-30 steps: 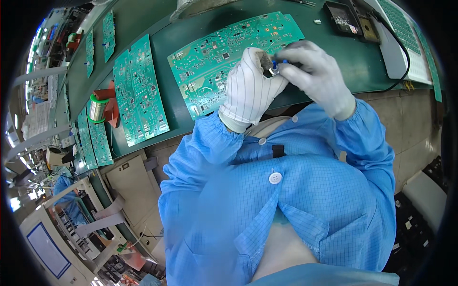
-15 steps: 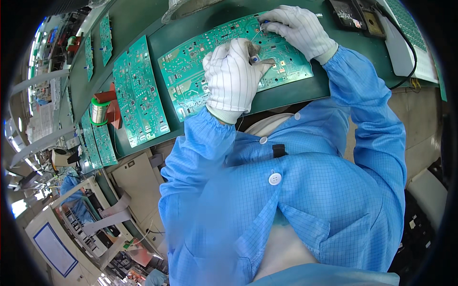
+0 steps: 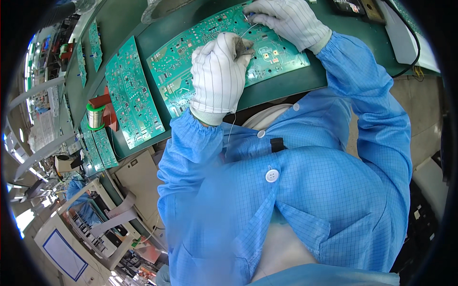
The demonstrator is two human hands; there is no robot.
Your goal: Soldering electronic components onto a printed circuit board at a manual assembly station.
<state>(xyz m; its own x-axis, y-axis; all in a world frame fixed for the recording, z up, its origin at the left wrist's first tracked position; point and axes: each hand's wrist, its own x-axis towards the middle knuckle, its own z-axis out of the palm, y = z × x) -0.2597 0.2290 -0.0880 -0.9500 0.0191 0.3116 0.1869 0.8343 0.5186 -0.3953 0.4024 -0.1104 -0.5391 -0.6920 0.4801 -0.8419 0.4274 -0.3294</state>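
Note:
Both hands wear white pinstriped gloves with greyed fingertips. My left hand [image 3: 218,76] is closed in a pinch above the middle of a large green circuit board [image 3: 174,76]. A thin silvery wire [image 3: 249,30] runs from its fingertips toward the right hand, and a thin strand [image 3: 231,133] hangs below its cuff. My right hand [image 3: 288,23] is closed over the board's far edge, its thumb and fingers pressed together. A speck of blue shows at its fingertips, too small to name. Small components and solder points cover the board.
Another circuit board [image 3: 134,93] lies to the left, beside a green-rimmed spool of wire [image 3: 95,117] on a reddish-brown stand [image 3: 110,117]. More boards [image 3: 98,143] lie farther left. A dark tray-like box [image 3: 349,6] and a black cable [image 3: 414,52] are at the far right.
My left thumb and fingers have closed together; the small blue-and-white bit seen between them is now hidden. The right hand stays pinched near the far edge. The whole view has shifted slightly.

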